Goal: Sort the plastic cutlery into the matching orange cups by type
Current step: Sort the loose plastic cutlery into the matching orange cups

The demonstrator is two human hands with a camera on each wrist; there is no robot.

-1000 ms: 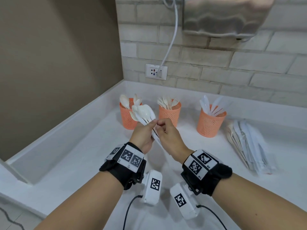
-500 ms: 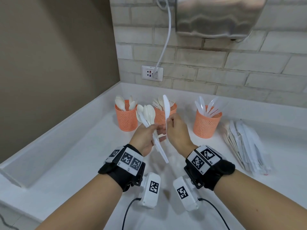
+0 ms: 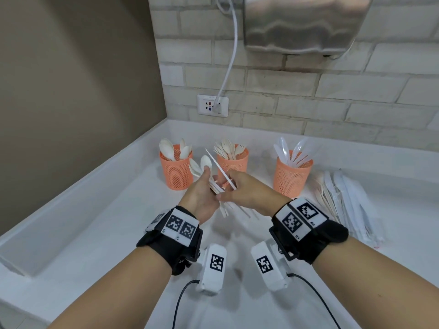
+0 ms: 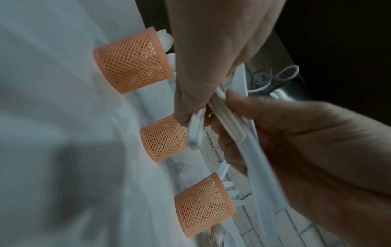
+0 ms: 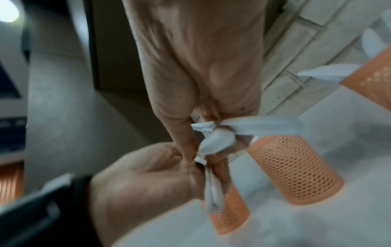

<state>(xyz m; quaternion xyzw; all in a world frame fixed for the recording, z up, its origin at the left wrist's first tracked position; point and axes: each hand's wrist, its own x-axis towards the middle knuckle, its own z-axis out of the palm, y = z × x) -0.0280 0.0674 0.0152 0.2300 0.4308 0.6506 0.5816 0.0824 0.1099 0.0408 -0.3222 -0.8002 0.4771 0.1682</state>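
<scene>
Three orange mesh cups stand along the back wall: the spoon cup (image 3: 177, 172) on the left, the fork cup (image 3: 234, 162) in the middle, the knife cup (image 3: 291, 179) on the right. In front of them my left hand (image 3: 210, 181) grips a bundle of white spoons (image 3: 202, 165), bowls up and handles hanging below the palm. Right beside it, my right hand (image 3: 229, 186) pinches one long white piece (image 3: 219, 168), seen edge-on and apparently a knife, slanting up to the left. The wrist views show both hands (image 4: 203, 117) (image 5: 203, 150) meeting at the handles, with the cups (image 4: 131, 61) (image 5: 294, 168) behind.
A pile of wrapped cutlery (image 3: 344, 200) lies on the white counter (image 3: 99, 222) right of the knife cup. The counter has a raised lip on the left and a brick wall behind. A socket (image 3: 212, 105) with a cable and a steel dryer (image 3: 306, 22) hang above.
My right hand drew one piece out of the bundle and held it upright; it now sits lower, tilted left, close against my left hand. The left hand keeps the spoons.
</scene>
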